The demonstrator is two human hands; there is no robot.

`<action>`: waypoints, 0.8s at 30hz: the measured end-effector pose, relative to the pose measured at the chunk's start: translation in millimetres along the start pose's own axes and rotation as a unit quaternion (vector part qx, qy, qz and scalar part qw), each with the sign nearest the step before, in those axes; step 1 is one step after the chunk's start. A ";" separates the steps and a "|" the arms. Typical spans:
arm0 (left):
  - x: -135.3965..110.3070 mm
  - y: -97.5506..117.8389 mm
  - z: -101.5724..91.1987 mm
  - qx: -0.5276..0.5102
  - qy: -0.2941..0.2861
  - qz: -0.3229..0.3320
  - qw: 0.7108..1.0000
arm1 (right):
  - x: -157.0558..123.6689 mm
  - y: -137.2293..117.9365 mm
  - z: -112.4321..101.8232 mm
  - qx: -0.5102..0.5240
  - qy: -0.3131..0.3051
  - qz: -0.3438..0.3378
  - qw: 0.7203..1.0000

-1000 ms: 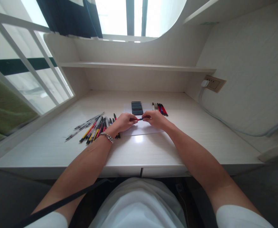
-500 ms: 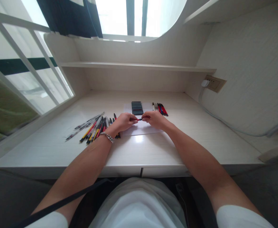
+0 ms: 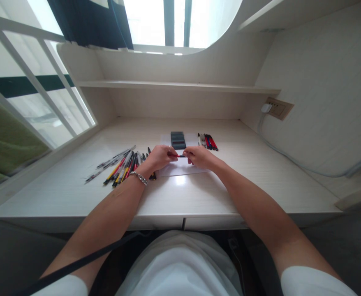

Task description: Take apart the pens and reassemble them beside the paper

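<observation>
Between my two hands lies a red and black pen (image 3: 181, 156), held roughly level above a white sheet of paper (image 3: 180, 168). My left hand (image 3: 163, 156) pinches its red end, fingers closed. The dark end sits in the closed fingertips of my right hand (image 3: 197, 156). Much of the pen is hidden by the fingers. Just beyond the hands is a dark, flat tray-like case (image 3: 177, 140) on the paper, with something slim and reddish in it.
Left of my left hand are several pens and pen parts (image 3: 123, 167) in yellow, red and black, with thin clear refills (image 3: 106, 162) farther left. Several red, blue and white pens (image 3: 210, 142) lie behind my right hand. A cable (image 3: 279, 154) runs from the wall socket (image 3: 279, 108).
My right fingers have shifted slightly on the pen's dark end, with the lower fingers now curled down. The left hand has barely moved; the rest of the desk looks the same.
</observation>
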State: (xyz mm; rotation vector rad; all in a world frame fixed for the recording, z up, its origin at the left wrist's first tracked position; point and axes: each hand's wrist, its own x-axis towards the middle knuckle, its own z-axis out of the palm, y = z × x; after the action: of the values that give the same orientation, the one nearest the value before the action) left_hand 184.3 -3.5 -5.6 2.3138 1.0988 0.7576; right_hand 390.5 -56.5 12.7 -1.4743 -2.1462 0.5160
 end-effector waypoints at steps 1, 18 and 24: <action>-0.1 0.2 -0.1 0.003 0.001 0.000 1.000 | 0.0 0.0 -0.1 0.000 -0.001 0.000 1.000; -2.1 3.8 -2.8 0.058 0.030 0.000 0.998 | 1.0 13.5 -11.3 -0.100 0.082 0.004 0.992; -2.7 10.5 2.0 0.075 0.023 0.056 0.995 | -4.4 -5.7 1.0 -0.194 0.013 -0.016 0.981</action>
State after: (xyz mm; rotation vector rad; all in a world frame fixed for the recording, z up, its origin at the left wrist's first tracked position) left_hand 189.9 -12.0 -1.4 2.5133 1.0881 0.7977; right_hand 386.9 -62.7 14.2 -1.6281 -2.3389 0.0626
